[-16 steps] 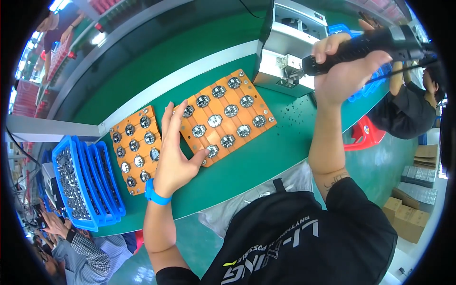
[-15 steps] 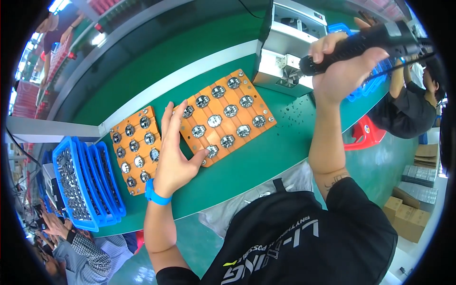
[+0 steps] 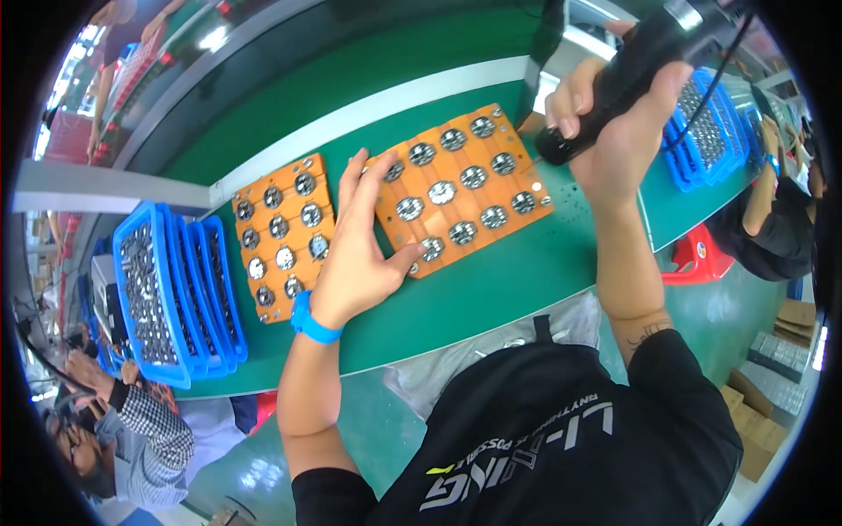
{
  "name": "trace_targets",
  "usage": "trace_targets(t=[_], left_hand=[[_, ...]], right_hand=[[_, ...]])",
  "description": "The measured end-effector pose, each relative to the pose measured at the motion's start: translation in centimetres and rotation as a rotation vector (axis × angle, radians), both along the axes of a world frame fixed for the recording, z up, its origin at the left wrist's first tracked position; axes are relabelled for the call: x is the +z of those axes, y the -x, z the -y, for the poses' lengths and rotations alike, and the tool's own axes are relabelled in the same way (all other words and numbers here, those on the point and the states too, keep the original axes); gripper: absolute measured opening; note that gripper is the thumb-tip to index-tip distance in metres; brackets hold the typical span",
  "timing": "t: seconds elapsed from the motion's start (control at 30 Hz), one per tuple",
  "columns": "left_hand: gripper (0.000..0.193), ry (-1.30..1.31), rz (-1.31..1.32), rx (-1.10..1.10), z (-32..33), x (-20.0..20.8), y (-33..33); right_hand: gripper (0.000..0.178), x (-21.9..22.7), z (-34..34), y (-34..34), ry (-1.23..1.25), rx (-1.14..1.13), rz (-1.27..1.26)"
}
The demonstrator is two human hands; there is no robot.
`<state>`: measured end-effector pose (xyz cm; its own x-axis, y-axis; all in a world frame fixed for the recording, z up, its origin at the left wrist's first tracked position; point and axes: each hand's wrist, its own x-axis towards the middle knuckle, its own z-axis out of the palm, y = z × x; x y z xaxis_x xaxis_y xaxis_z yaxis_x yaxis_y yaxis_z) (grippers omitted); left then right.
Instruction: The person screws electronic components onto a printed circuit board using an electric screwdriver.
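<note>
My right hand (image 3: 618, 145) is wrapped round a black corded electric screwdriver (image 3: 636, 74). The driver's thin bit points down at the right edge of an orange fixture board (image 3: 449, 167); whether it touches a screw is too small to tell. Rows of round metal-and-black parts (image 3: 441, 193) sit in that board. Fingers spread, my left hand (image 3: 355, 276) lies along the board's left edge, with its thumb on the near-left corner beside a round part. Left of this hand, partly covered by it, lies a second orange board (image 3: 291, 203) with similar round parts.
Nested blue trays (image 3: 158, 289) of small parts stand at the left table end. More blue trays (image 3: 688, 180) are at right, past a mostly hidden machine (image 3: 598, 33). Dark specks lie on the green table (image 3: 491, 280). Co-workers sit at both sides; a red stool (image 3: 697, 256) stands right.
My right hand has brought the screwdriver from the machine to the board's right edge. The whole view has shifted, while my left hand stays on the board's left side.
</note>
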<state>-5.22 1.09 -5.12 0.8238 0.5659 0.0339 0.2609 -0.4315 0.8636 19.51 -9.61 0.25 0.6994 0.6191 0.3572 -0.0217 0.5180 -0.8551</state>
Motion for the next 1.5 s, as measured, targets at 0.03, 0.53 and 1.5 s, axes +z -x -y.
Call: trace_targets(t=[0.03, 0.53, 1.5], left_hand=[[0.097, 0.001, -0.015, 0.015, -0.1, 0.1, -0.1], [0.1, -0.015, 0.02, 0.003, -0.5, -0.4, 0.4], [0.086, 0.112, -0.095, -0.088, -1.5, 0.2, 0.1]], right_hand=[[0.076, -0.4, -0.3, 1.5, 0.001, 0.015, -0.015], [0.104, -3.4, -1.1, 10.5, 0.138, 0.41, 0.09], [0.078, -5.3, -1.6, 10.2, -0.157, 0.645, 0.007]])
